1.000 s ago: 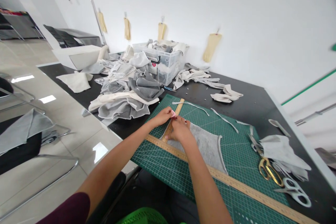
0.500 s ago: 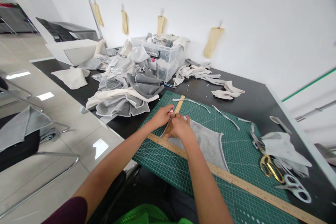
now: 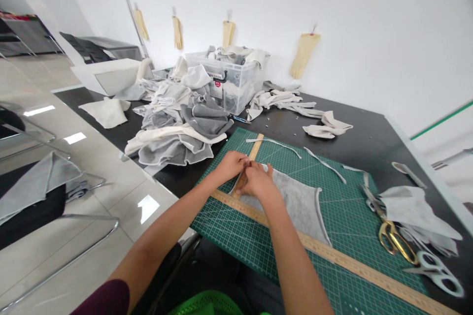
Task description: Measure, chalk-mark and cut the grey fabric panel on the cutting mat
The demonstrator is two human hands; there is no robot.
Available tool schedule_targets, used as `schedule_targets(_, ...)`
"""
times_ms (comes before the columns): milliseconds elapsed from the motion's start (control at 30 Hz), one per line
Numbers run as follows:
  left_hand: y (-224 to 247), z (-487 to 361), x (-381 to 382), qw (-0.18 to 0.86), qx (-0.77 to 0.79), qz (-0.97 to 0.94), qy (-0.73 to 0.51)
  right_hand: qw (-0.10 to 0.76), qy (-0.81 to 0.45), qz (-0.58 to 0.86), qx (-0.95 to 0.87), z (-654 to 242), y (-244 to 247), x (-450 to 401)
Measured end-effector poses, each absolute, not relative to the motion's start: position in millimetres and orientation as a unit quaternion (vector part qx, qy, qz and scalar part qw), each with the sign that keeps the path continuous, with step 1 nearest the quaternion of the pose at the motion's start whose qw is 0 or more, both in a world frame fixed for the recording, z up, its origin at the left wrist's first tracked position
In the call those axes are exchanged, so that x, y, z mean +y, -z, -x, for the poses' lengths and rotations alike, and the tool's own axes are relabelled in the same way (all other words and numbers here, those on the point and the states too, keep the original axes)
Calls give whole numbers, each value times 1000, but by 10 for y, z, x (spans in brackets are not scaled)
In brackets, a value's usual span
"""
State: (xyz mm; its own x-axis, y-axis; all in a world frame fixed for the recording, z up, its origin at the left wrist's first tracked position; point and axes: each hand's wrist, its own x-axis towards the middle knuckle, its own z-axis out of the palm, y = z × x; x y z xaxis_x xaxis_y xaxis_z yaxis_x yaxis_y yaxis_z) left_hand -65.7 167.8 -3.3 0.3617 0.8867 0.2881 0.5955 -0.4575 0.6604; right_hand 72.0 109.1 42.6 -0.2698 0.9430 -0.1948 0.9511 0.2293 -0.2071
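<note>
Grey fabric (image 3: 301, 202) lies on the green cutting mat (image 3: 236, 246), its near edge along a long wooden ruler (image 3: 351, 265). A shorter wooden ruler (image 3: 256, 146) crosses the fabric's left end. My right hand (image 3: 259, 179) is closed over this short ruler, thumb on its near part and bent fingers by the fabric's far edge. My left hand (image 3: 232, 164) is pinched beside the ruler, its fingertips meeting those of my right hand. Whatever sits between the left fingers is hidden. Thin fabric strips (image 3: 325, 163) lie beyond the fabric.
Gold-handled scissors (image 3: 397, 243) and white-handled scissors (image 3: 439, 273) lie at the right beside grey fabric pieces (image 3: 417, 211). A large cloth heap (image 3: 173, 123) and a clear plastic box (image 3: 240, 83) of cloth stand at the back left. A blue pen-like tool (image 3: 242, 119) lies by the box.
My left hand has moved slightly right, closing up to my right fingertips. A small pinkish-white bit seen at its fingers is now hidden. The view has shifted a little.
</note>
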Motion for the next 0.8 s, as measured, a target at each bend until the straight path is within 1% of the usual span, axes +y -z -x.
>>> schedule_targets(433, 72, 696, 1706, 228, 438, -812, -311, 4, 147, -596, 789, -736, -424, 1082)
schedule_targets(667, 29, 715, 1664, 258, 408, -820, -309, 4, 153, -595, 789, -740, -458, 1060)
schedule_targets(800, 55, 746, 1698, 268, 419, -811, -309, 3, 151, -594, 790, -743, -451, 1069)
